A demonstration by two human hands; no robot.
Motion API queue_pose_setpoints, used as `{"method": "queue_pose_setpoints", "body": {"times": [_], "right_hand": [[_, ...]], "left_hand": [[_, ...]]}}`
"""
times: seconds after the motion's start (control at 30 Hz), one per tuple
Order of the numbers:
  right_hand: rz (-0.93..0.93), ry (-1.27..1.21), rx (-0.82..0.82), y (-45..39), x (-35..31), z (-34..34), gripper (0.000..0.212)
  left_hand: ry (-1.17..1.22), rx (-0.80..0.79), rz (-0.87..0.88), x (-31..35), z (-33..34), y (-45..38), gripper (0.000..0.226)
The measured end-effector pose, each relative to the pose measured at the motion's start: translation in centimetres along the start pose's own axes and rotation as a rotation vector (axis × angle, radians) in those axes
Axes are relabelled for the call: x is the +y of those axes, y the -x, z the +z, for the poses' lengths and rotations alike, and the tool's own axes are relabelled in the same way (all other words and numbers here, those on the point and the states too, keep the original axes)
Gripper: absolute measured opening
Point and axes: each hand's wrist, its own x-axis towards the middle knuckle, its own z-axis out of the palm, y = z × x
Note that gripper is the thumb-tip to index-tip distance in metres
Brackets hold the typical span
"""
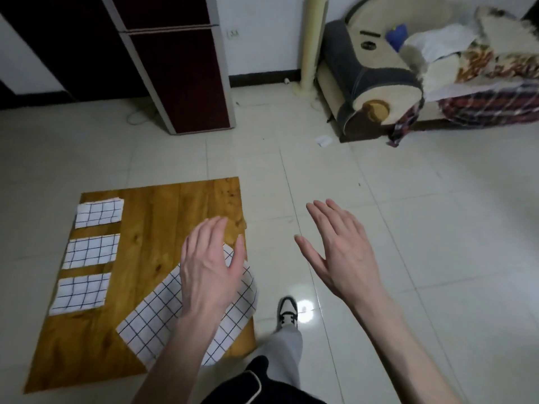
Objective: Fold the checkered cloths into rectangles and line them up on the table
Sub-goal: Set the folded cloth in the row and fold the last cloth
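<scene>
Three folded white checkered cloths lie in a column along the left side of the wooden table: the far cloth, the middle cloth and the near cloth. A larger unfolded checkered cloth lies diagonally at the table's right side, its corner hanging over the right edge. My left hand hovers open over that cloth's upper part, fingers apart. My right hand is open above the floor, right of the table, holding nothing.
The low table stands on a pale tiled floor. My leg and a black-and-white shoe are just right of the table's near corner. A dark cabinet stands behind, and a sofa piled with blankets at the far right.
</scene>
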Motion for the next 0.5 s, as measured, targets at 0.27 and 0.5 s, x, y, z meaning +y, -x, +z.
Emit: {"method": "queue_pose_setpoints", "body": {"times": [0.27,0.5], "right_hand": [[-0.231,-0.074,-0.076,-9.8,0.3,3.1,0.063],[-0.456,-0.116,-0.182,-17.5,-2.5,5.8,0.066]], "left_hand": [[-0.038,0.085,-0.238,-2.0,1.9,-4.2,0.053],[-0.055,0.102,-0.505,-4.0,2.0,-6.3,0.06]]}}
